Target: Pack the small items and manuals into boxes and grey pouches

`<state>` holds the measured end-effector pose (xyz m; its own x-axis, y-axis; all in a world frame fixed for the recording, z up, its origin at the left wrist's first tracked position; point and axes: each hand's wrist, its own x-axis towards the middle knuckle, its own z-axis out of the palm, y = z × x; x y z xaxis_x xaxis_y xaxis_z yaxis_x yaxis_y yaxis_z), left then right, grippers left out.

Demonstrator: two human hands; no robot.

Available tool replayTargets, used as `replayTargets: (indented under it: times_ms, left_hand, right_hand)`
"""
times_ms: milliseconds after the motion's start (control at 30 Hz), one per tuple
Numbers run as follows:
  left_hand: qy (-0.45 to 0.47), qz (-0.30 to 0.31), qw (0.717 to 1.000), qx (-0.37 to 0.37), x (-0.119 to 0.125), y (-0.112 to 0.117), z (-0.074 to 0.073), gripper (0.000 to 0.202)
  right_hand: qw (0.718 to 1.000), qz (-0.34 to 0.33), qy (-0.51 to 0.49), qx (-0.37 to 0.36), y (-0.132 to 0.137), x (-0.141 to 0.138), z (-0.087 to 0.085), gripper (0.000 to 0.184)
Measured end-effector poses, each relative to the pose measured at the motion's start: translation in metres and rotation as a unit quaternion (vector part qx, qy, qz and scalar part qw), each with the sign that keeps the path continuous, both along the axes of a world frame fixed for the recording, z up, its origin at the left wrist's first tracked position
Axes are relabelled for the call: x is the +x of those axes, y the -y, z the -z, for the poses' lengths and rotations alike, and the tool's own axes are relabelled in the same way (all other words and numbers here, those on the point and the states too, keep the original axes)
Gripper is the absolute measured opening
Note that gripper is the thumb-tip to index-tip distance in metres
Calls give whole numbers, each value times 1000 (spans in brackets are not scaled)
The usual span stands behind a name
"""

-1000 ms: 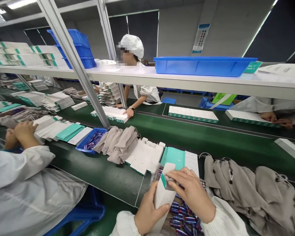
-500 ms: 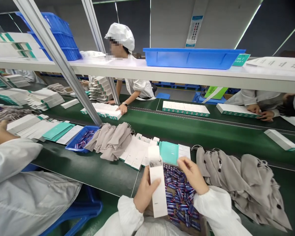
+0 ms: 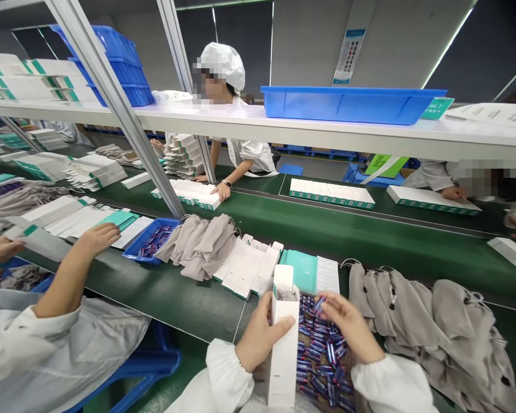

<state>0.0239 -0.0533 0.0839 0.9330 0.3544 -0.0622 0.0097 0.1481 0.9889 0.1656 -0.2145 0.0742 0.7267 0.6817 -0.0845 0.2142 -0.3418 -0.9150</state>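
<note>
My left hand [image 3: 264, 332] is wrapped round a narrow white box [image 3: 284, 355], held nearly upright with its top flap raised. Something greyish shows inside the box mouth. Just right of it, my right hand [image 3: 348, 321] pinches one or more blue batteries [image 3: 319, 305] between thumb and fingers. Below that hand lies a container full of loose blue-and-red batteries [image 3: 322, 355]; the box hides its left side. Behind the box are a teal booklet [image 3: 300, 269] and a white printed sheet [image 3: 328, 275].
Grey drawstring pouches [image 3: 430, 321] are heaped at right, with more pouches [image 3: 206, 244] left of flat white boxes [image 3: 245, 267]. A blue tray [image 3: 150, 241] holds batteries. The shelf edge [image 3: 327, 133] crosses above the green conveyor [image 3: 327, 223]. A co-worker's arm [image 3: 75, 269] reaches in at left.
My right hand has batteries in its fingertips, where none showed before. The white box sits lower and more upright in my left hand. The left co-worker's hands have moved over a white box.
</note>
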Motion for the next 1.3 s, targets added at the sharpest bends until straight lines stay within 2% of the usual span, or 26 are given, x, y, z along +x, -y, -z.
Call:
replayTargets:
  times_ms: [67, 100, 133, 200, 300, 433, 567, 667, 733, 800, 867, 900, 933, 1000, 1033, 1067, 1100, 1167, 1233, 1300]
  left_hand:
    - [-2, 6, 999, 51, 0, 1, 2, 46]
    - [1, 11, 998, 65, 0, 1, 3, 46]
    - [8, 16, 997, 74, 0, 2, 3, 46]
    - [24, 17, 996, 86, -1, 3, 2, 46]
    - [27, 7, 994, 101, -4, 3, 0, 45]
    - [32, 4, 994, 105, -9, 5, 0, 53]
    - [36, -23, 994, 99, -16, 8, 4, 75]
    - [44, -44, 987, 145, -19, 9, 9, 70]
    - [55, -51, 979, 192, -20, 8, 10, 62]
    - [57, -45, 969, 235, -19, 6, 8, 53]
    - [53, -34, 963, 262, -19, 5, 3, 44]
    - [51, -29, 961, 270, -18, 5, 0, 40]
    - [50, -23, 960, 275, -17, 4, -4, 37]
    - [52, -12, 959, 279, -15, 4, -8, 33]
    - [52, -4, 958, 281, -14, 5, -9, 32]
    - [51, 4, 958, 281, -13, 5, -9, 31]
    - [49, 11, 960, 277, -12, 6, -7, 29]
    - [45, 14, 970, 239, -11, 8, -1, 30]
    - [51, -5, 987, 150, -11, 10, 8, 40]
    - [62, -37, 996, 57, -11, 13, 15, 50]
  right_hand:
    - [988, 21, -38, 149, -11, 3, -34, 26]
    - [984, 8, -22, 178, -16, 1, -50, 24]
    - [985, -14, 18, 172, -22, -2, -63, 20]
    - [986, -73, 112, 99, -32, -10, -82, 11]
    - [972, -141, 189, -1, -39, -19, -92, 5]
    - [962, -161, 216, -36, -41, -22, -88, 11]
    - [937, -210, 278, -1, -38, -26, -78, 25]
    - [920, -215, 326, 22, -32, -28, -68, 30]
    - [927, -188, 319, 54, -28, -28, -60, 29]
    - [957, -109, 241, 116, -26, -29, -50, 31]
    - [984, 2, 64, 168, -30, -33, -39, 36]
    - [981, 38, -49, 186, -33, -36, -34, 39]
    - [965, 49, -162, 199, -38, -40, -29, 43]
    - [911, 13, -349, 218, -47, -47, -23, 47]
    - [887, -8, -402, 227, -51, -50, -21, 44]
    - [874, -18, -427, 233, -54, -52, -20, 40]
    - [874, -18, -427, 232, -56, -53, -20, 35]
    - [906, -16, -362, 218, -55, -51, -22, 32]
    - [955, -41, -220, 197, -49, -45, -26, 29]
    - [978, -98, -61, 173, -41, -39, -28, 31]
